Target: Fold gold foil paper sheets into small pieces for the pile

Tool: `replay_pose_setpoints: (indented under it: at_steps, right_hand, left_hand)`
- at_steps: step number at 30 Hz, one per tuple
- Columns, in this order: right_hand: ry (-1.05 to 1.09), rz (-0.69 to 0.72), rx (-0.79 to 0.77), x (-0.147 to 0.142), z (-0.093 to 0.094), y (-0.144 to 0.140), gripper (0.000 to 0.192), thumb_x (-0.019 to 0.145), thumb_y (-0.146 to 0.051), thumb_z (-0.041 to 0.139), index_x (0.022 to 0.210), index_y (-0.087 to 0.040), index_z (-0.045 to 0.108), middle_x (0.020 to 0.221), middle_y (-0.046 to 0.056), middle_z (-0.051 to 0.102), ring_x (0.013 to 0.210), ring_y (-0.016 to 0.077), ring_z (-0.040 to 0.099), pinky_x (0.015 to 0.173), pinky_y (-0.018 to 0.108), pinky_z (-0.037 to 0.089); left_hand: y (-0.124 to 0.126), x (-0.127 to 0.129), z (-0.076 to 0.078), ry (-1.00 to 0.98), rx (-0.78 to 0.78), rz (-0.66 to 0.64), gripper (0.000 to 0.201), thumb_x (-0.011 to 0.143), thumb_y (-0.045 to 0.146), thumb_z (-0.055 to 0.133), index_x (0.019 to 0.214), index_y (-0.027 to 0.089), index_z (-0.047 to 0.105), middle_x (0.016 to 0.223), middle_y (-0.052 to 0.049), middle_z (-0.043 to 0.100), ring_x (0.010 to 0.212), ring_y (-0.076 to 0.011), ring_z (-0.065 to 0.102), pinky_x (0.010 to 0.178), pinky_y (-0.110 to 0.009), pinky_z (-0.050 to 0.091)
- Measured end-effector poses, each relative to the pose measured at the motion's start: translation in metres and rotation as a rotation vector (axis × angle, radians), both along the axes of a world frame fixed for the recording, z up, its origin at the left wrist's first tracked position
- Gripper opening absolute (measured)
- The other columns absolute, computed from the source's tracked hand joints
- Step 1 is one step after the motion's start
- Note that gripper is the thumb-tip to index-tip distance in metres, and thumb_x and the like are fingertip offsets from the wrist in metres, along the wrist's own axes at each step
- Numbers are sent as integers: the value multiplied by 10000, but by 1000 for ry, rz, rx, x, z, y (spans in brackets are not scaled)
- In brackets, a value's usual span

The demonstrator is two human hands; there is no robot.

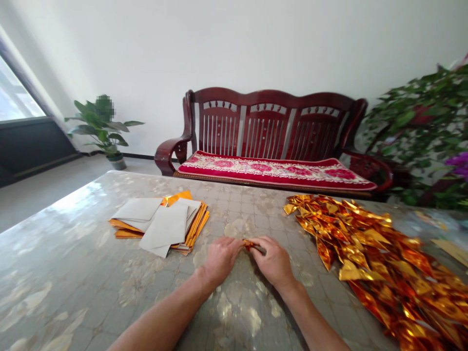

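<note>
My left hand (221,258) and my right hand (272,259) meet over the middle of the table, fingers closed on one small piece of gold foil paper (249,243). Most of that piece is hidden by the fingers, so its shape is hard to make out. Left of my hands lie stacks of foil sheets (197,226), gold on one side, with pale grey backs (166,226) facing up on top. To the right spreads a large heap of folded gold foil pieces (365,253), shiny and pointed.
A patterned cover lies over the table (91,278). Clear plastic (424,224) and a tan flat piece (451,251) rest at the right, beyond the heap. Behind the table stands a wooden bench (270,126) with a red cushion, flanked by potted plants (115,158).
</note>
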State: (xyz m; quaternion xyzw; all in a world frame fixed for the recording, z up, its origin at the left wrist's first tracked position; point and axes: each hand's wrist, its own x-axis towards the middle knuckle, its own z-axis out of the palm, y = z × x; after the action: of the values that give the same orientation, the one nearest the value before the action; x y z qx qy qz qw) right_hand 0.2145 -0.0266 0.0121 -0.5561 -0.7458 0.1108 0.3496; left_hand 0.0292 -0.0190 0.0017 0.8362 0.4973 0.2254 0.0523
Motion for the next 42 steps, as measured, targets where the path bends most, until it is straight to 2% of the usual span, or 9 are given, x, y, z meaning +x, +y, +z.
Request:
replay_pose_setpoints:
  at_steps: [8, 17, 24, 29, 35, 42]
  right_hand:
    - [-179, -15, 140, 1, 5, -2, 122, 856, -197, 638, 832, -262, 738, 795, -2, 714, 804, 176, 620, 727, 270, 417]
    - [-183, -44, 162, 3, 3, -2, 162, 854, -165, 622, 759, -252, 721, 750, -8, 701, 776, 168, 603, 702, 269, 387]
    - [-134, -120, 119, 2, 0, -1, 151, 848, -177, 592, 778, -259, 698, 786, -12, 699, 800, 164, 626, 717, 262, 405]
    - [-186, -117, 158, 0, 1, -2, 164, 839, -155, 587, 728, -244, 669, 751, 0, 684, 777, 171, 610, 708, 268, 390]
    - [-220, -103, 187, -6, 2, -5, 168, 850, -155, 596, 718, -239, 658, 740, 4, 671, 764, 172, 593, 697, 272, 372]
    - [-184, -117, 186, -10, 2, -5, 176, 864, -177, 581, 706, -237, 629, 730, 8, 654, 759, 163, 597, 683, 258, 373]
  left_hand:
    - [-2, 0, 2, -26, 25, -51, 220, 1001, 264, 490, 1042, 265, 707, 869, -10, 726, 807, -154, 649, 749, -237, 445]
    - [-3, 3, 2, -52, 49, -80, 222, 1000, 254, 480, 1018, 247, 701, 843, -14, 721, 785, -161, 648, 734, -253, 444]
    - [-6, 6, 7, -44, 26, -52, 232, 997, 265, 478, 921, 235, 696, 827, -18, 685, 807, -162, 625, 745, -260, 442]
    - [-7, 13, 9, -101, 14, -17, 229, 978, 364, 528, 887, 235, 694, 850, -20, 655, 853, -164, 606, 764, -256, 439]
    - [-5, 17, 8, -89, 16, 39, 173, 956, 276, 545, 857, 238, 682, 847, -8, 673, 806, -153, 616, 728, -249, 419]
    - [-1, 16, 10, -25, 78, 55, 232, 943, 244, 521, 759, 221, 660, 772, -30, 663, 752, -158, 598, 692, -263, 393]
